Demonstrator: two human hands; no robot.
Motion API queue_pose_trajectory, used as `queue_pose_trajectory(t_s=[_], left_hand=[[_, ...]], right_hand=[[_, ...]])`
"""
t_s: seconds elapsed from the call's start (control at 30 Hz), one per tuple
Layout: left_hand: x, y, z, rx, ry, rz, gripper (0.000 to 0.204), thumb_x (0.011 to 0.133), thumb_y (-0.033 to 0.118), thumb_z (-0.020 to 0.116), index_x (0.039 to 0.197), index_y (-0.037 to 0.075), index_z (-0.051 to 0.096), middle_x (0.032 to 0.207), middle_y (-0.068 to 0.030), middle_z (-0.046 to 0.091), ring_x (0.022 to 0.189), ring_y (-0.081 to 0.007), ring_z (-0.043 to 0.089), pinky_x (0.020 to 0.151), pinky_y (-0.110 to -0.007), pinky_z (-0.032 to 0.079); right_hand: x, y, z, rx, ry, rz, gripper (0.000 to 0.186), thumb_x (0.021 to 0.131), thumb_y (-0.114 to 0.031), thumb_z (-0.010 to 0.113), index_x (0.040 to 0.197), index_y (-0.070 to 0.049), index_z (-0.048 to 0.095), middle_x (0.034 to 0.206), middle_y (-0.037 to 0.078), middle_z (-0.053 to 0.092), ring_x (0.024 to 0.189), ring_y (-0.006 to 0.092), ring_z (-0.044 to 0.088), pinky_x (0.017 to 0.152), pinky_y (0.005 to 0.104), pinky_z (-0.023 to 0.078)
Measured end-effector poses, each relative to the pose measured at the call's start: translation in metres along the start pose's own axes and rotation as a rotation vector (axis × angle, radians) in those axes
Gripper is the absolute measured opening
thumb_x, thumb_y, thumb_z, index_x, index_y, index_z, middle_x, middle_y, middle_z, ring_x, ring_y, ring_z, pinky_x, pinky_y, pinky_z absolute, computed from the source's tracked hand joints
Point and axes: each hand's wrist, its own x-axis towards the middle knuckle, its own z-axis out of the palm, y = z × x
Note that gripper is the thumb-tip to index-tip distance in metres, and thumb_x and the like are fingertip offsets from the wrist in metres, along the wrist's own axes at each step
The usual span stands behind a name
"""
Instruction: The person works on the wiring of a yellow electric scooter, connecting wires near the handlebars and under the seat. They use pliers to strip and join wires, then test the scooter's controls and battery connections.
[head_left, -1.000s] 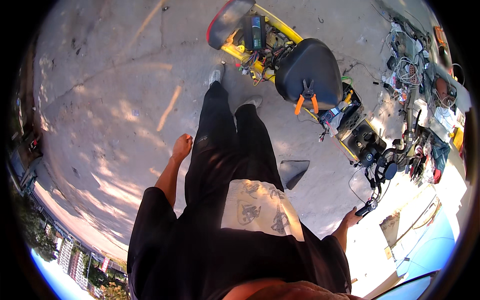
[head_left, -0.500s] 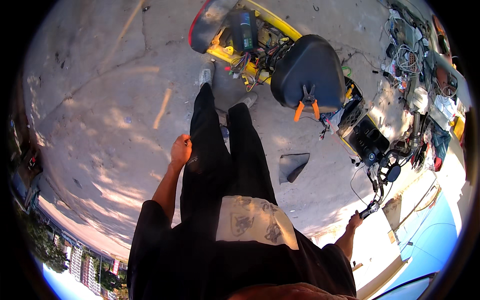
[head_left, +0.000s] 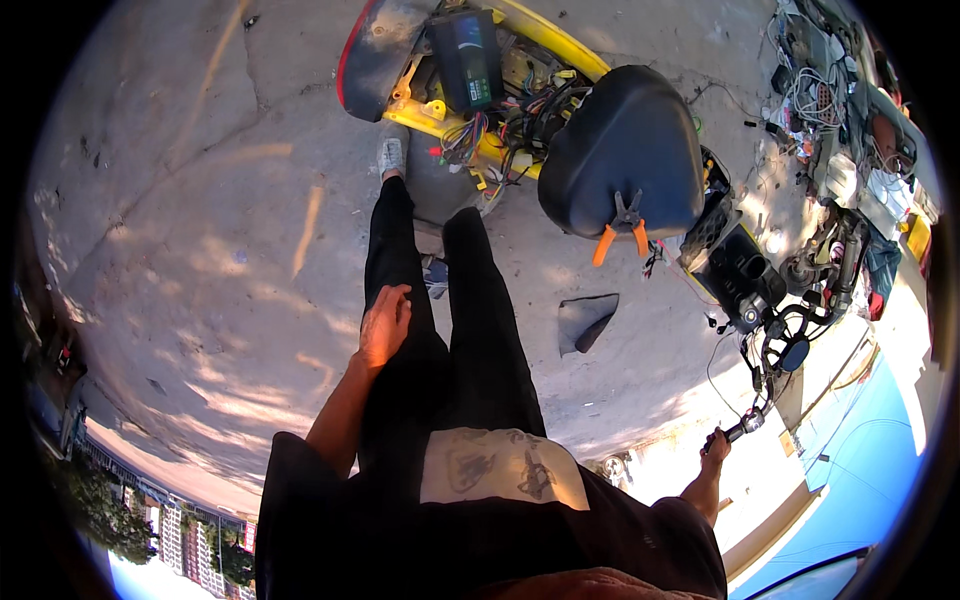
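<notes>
My right hand (head_left: 716, 447) is closed around the handlebar grip (head_left: 738, 431) of a partly stripped yellow scooter. My left hand (head_left: 386, 327) lies over my left thigh, its fingers loosely stretched and nothing in it. The scooter's black seat (head_left: 620, 140) sits in the upper middle, far from both hands. Orange-handled pliers (head_left: 625, 222) rest on the seat's near edge. Beyond the seat, a black box (head_left: 467, 60) stands among bundles of coloured wires (head_left: 465, 140) inside the yellow body frame (head_left: 548, 38). My shoe (head_left: 391, 156) is beside that frame.
A dark, bent flat piece (head_left: 588, 323) lies on the concrete ground between my legs and the handlebar. Heaped cables and scrap parts (head_left: 815, 100) are at the far right. A loose cable (head_left: 710, 370) hangs near the handlebar.
My left hand has come inward onto my thigh, and its fingers have opened out. My right hand stays on the grip. The view has shifted slightly, with the pliers still on the seat.
</notes>
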Motion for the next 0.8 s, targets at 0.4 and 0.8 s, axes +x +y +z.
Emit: queue_pose_trajectory(t_s=[0.4, 0.8], left_hand=[[-0.002, -0.015, 0.001, -0.013, -0.091, -0.147, 0.027, 0.1, 0.009, 0.065, 0.126, 0.006, 0.064, 0.098, -0.0193, 0.072, 0.084, -0.0373, 0.071, 0.073, -0.045, 0.055], [-0.027, 0.032, -0.016, -0.338, -0.426, -0.309, 0.02, 0.099, 0.01, 0.069, 0.118, 0.002, 0.067, 0.078, -0.0073, 0.066, 0.071, -0.0131, 0.065, 0.068, -0.031, 0.052]], right_hand=[[0.006, -0.002, 0.003, -0.01, 0.125, 0.137, 0.038, 0.096, -0.037, 0.073, 0.071, -0.022, 0.048, 0.055, -0.008, 0.043, 0.044, 0.0113, 0.033, 0.046, 0.0332, 0.022], [0.004, -0.003, 0.001, 0.044, 0.125, 0.161, 0.035, 0.098, -0.032, 0.069, 0.074, -0.021, 0.047, 0.06, -0.006, 0.042, 0.045, 0.0102, 0.031, 0.042, 0.0299, 0.022]])
